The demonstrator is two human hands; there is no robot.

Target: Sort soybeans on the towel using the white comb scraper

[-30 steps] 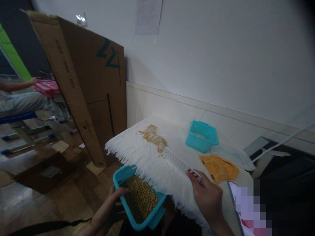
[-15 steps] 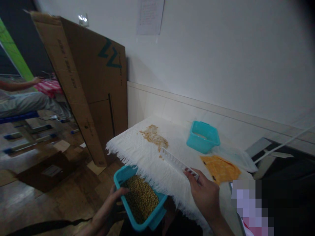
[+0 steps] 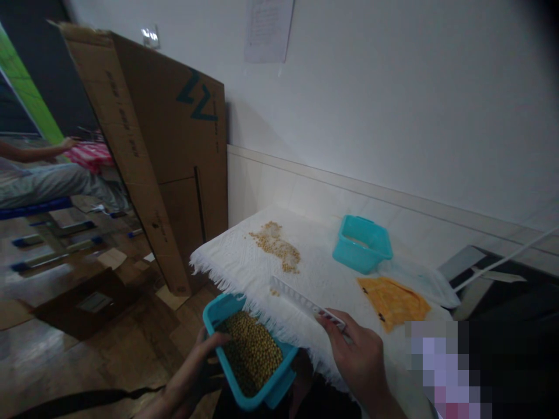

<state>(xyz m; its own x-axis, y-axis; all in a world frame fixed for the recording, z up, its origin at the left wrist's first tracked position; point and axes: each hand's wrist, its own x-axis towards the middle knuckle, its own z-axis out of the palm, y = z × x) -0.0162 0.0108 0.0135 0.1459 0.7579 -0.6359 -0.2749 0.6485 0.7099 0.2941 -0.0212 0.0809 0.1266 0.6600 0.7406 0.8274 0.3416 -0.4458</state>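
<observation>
Going by the amounts in view, the larger share of the soybeans point(image 3: 255, 349) is already in the front turquoise tub point(image 3: 251, 402), just below the near edge of the white fringed tablecloth point(image 3: 233, 256); the fringe hangs over the tub's far rim. What is left lies on top of the tablecloth: an uneven patch of soybeans mixed with white grains point(image 3: 277, 247), probably rice, not yet separated, and a small cluster of loose beans point(image 3: 274, 293) close to the tablecloth's near edge, beside the tip of the white slotted plastic strip point(image 3: 301, 299).

The left hand point(image 3: 204, 350) grasps the front tub by its side, thumb over the rim, off the tablecloth's near edge. The right hand point(image 3: 360, 352) grips one end of the strip above the tablecloth's near right part.

Counted: two turquoise tubs, the rear tub point(image 3: 364, 259) standing on the tablecloth's far right part with something pale inside; one strip; one orange cloth point(image 3: 393, 299) at the tablecloth's right side. The beans and grains are too many to count.
</observation>
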